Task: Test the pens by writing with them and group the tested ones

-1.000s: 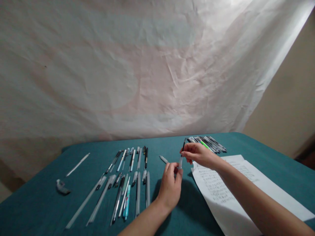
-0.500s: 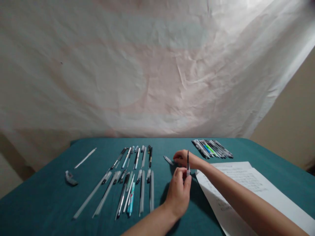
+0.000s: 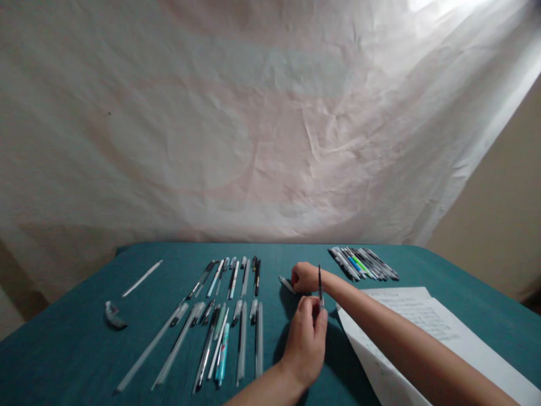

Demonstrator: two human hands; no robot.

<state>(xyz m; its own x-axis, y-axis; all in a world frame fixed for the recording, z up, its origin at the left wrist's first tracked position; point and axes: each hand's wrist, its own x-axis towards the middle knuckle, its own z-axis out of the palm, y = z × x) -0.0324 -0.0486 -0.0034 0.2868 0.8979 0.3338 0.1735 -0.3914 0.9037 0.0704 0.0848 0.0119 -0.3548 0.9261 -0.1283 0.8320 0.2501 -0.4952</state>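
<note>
My left hand (image 3: 305,339) is closed in a pinch around a slim pen (image 3: 320,282), which stands upright with its dark, narrow end up. Just beyond it, my right hand (image 3: 305,277) has its fingers curled down at the near end of a clear pen cap (image 3: 286,283) lying on the cloth; its fingertips are partly hidden. Left of both hands lie two rows of pen parts: a far row with white-and-blue pens (image 3: 234,279) and a near row of clear barrels (image 3: 259,341) with caps. A turquoise pen (image 3: 222,355) lies in the near row.
Sheets of handwritten paper (image 3: 406,316) lie under my right forearm. A bundle of pens (image 3: 362,264) sits at the back right. On the left are a thin white stick (image 3: 142,278) and a small grey-and-clear object (image 3: 114,316). Green cloth (image 3: 63,361) covers the table.
My right hand has moved slightly left, and its fingers have curled in at the clear cap. The left hand still holds the pen upright. The view has tilted up a little.
</note>
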